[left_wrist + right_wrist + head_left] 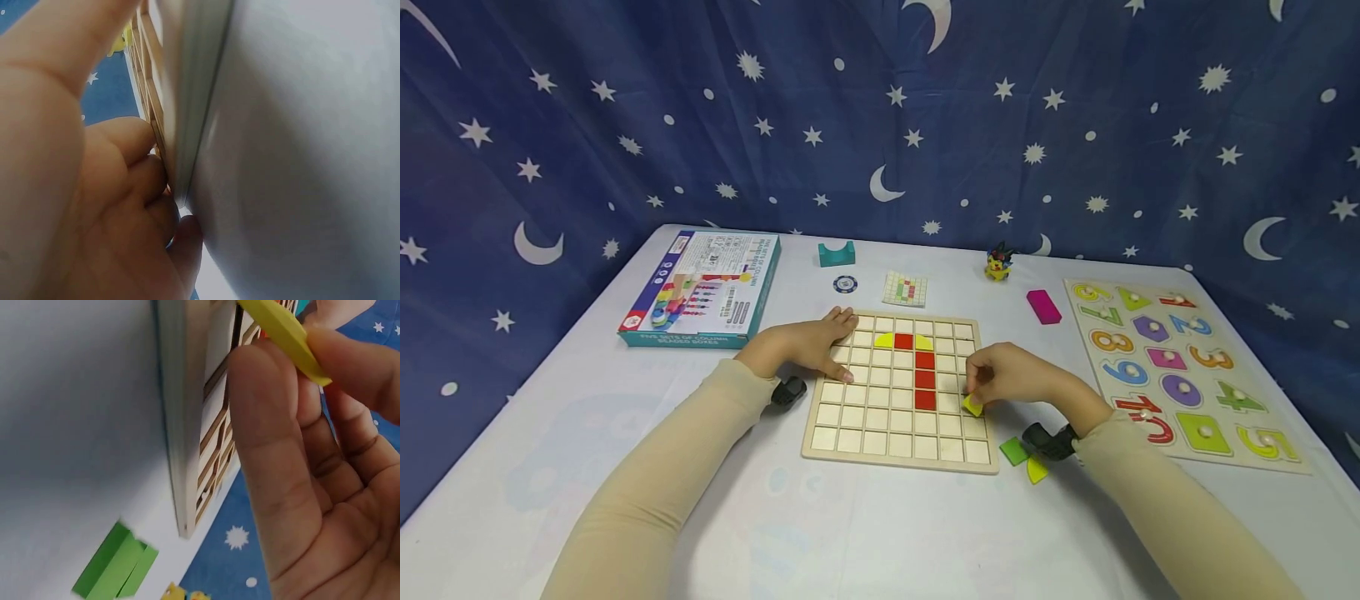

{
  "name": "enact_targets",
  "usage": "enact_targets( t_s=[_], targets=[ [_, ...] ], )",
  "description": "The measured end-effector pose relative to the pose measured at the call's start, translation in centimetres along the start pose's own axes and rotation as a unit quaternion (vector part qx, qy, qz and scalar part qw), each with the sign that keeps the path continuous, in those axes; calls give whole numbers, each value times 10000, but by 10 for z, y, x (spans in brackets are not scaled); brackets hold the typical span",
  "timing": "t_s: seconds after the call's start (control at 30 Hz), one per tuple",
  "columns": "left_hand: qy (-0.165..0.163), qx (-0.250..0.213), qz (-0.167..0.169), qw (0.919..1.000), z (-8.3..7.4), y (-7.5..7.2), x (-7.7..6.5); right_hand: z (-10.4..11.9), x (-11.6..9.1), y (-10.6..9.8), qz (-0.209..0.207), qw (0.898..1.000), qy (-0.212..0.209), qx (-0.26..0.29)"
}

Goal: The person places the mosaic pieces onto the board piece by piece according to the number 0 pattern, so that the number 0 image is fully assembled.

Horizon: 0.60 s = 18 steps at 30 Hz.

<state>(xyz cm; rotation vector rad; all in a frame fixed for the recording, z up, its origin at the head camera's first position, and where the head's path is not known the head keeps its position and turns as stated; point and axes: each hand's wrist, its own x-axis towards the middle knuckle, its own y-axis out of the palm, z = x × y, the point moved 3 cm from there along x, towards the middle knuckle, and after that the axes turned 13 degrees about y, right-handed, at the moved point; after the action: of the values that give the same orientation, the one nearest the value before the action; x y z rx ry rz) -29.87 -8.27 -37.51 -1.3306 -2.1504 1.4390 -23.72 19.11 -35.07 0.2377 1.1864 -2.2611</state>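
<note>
A wooden grid board [848, 440] lies on the white table between my hands. Four-sided red tiles [925, 380] run down one column, with another red tile [903, 342] higher up, flanked by two yellow rounded pieces [884, 340]. My left hand [808, 343] rests at the board's left edge, fingers extended along it. Over the right side of the grid, my right hand [1009, 372] pinches a yellow piece [287, 337] between thumb and fingertips. Just off the board's right corner lie green pieces [1013, 451] and another yellow piece [1037, 470], close by my right wrist.
A boxed toy set [700, 287] sits back left. Behind the board are a teal block [837, 254], a round chip [846, 285], a small pattern card [906, 289], a yellow figurine [997, 263] and a magenta block [1043, 307]. A number puzzle [1120, 342] lies at right.
</note>
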Motion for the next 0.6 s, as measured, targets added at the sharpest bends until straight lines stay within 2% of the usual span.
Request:
enact_targets(
  t_s=[0.37, 0.6],
  targets=[
    [51, -19, -23, 10000, 2, 0, 1, 7, 4, 6, 208, 9995, -179, 171],
    [55, -24, -33, 10000, 2, 0, 0, 9, 7, 11, 237, 9994, -113, 241]
  ],
)
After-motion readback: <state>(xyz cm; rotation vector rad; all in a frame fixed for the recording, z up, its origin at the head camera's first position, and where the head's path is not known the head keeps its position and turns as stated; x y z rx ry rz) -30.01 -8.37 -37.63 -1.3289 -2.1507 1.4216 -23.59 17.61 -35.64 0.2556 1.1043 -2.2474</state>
